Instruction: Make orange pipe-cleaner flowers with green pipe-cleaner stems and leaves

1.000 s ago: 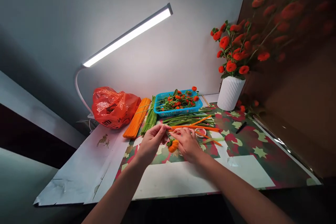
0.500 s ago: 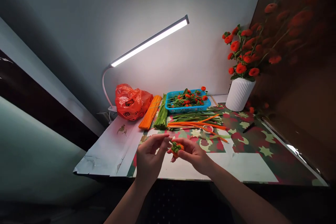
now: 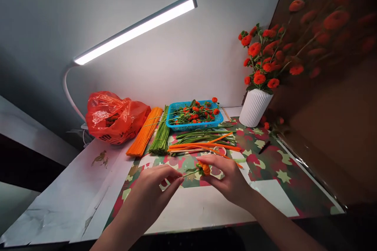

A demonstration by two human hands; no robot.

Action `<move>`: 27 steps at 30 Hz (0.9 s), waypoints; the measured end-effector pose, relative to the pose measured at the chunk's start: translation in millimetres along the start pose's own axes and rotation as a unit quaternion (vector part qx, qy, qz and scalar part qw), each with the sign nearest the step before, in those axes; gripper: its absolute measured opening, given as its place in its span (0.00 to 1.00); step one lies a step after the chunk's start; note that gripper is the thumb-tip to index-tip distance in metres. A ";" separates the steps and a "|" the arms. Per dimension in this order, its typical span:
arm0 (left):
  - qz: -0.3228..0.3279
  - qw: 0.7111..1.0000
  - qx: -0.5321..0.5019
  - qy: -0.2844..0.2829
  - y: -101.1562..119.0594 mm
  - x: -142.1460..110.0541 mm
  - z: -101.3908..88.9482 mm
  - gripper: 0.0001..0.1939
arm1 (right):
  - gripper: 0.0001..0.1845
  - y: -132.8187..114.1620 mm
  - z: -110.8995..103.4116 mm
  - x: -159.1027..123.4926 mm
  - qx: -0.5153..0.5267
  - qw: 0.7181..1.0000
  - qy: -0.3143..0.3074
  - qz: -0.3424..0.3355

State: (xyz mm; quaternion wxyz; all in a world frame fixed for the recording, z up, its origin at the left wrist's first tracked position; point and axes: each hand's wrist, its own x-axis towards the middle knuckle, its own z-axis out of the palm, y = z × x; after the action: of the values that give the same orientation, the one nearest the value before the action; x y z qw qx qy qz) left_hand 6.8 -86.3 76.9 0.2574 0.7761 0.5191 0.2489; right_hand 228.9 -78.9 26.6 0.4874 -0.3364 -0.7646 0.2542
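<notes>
A small orange chenille-stem flower (image 3: pixel 205 169) with green sepals lies sideways between my hands, above the near part of the table. My right hand (image 3: pixel 228 178) grips its orange head between thumb and fingers. The thin green stem (image 3: pixel 191 173) points left, and my left hand (image 3: pixel 157 188) pinches its far end between thumb and fingertips. Just beyond my hands lie loose orange chenille stems (image 3: pixel 203 147) and loose green chenille stems (image 3: pixel 203 137). A white ring-shaped item (image 3: pixel 220 151) sits among the orange ones.
Behind stand a blue basket (image 3: pixel 194 126) of red-orange flowers, a green stem bundle (image 3: pixel 160 135), an orange bundle (image 3: pixel 145 133) and a red plastic bag (image 3: pixel 118 115). A lit lamp (image 3: pixel 135 29) hangs over the left. At right is a white vase (image 3: pixel 255 108) of flowers beside a dark pen-like item (image 3: pixel 264 147).
My hands have moved apart, and the flower has turned so its stem shows stretched between them. The camera view has shifted right and closer to the table.
</notes>
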 end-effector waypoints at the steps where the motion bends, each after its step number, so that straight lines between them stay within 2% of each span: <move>1: -0.016 0.999 -0.014 -0.031 -3.6 4.0 1.5 0.11 | 0.19 2.2 -3.4 3.2 -0.010 1.000 -0.020 -0.022; 3: -0.057 0.987 -0.104 -0.106 -13.5 12.2 6.2 0.13 | 0.19 7.1 -8.8 9.8 -0.025 0.996 -0.059 -0.055; 5: -0.101 0.946 -0.256 -0.173 -24.4 21.3 12.4 0.15 | 0.20 12.8 -12.3 16.6 -0.033 0.994 -0.077 -0.072; 7: -0.125 0.896 -0.380 -0.194 -33.2 31.8 18.3 0.17 | 0.21 19.2 -13.2 23.2 -0.035 0.995 -0.065 -0.068; 9: -0.122 0.863 -0.453 -0.186 -38.2 43.9 22.4 0.18 | 0.21 26.0 -10.8 28.9 -0.029 0.999 -0.030 -0.028; 11: -0.089 0.863 -0.468 -0.169 -40.6 57.3 24.8 0.19 | 0.21 33.3 -5.1 33.0 0.000 0.999 0.015 0.047; 13: -0.034 0.884 -0.444 -0.142 -42.1 69.9 28.7 0.22 | 0.20 41.5 2.5 34.4 0.065 0.988 0.055 0.129; 14: -0.009 0.890 -0.438 -0.125 -42.9 74.9 32.6 0.26 | 0.21 45.9 6.4 34.2 0.107 0.979 0.071 0.159; 16: 0.003 0.881 -0.463 -0.100 -45.0 80.8 45.3 0.34 | 0.22 54.7 13.6 31.8 0.169 0.964 0.086 0.187; 17: -0.006 0.870 -0.484 -0.094 -46.0 81.5 53.9 0.33 | 0.21 58.7 16.6 30.1 0.182 0.962 0.092 0.182; 19: -0.046 0.845 -0.525 -0.087 -47.5 79.6 72.0 0.24 | 0.19 64.7 20.9 26.2 0.172 0.967 0.107 0.153; 22: -0.083 0.818 -0.566 -0.064 -49.3 74.5 90.5 0.17 | 0.18 66.6 22.4 21.8 0.091 0.983 0.105 0.119; 25: -0.069 0.834 -0.547 0.001 -52.4 73.3 91.9 0.13 | 0.18 61.8 17.4 20.7 -0.015 0.994 0.068 0.082; 27: -0.058 0.855 -0.515 0.028 -54.8 73.7 88.1 0.11 | 0.13 58.1 12.1 21.7 -0.055 0.995 0.068 0.046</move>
State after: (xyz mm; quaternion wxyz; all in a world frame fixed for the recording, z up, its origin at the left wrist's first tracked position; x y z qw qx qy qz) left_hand 52.1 -11.9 -15.9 0.6195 0.4934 0.3680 0.4872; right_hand 226.8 -25.7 -7.4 0.5070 -0.4138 -0.7263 0.2102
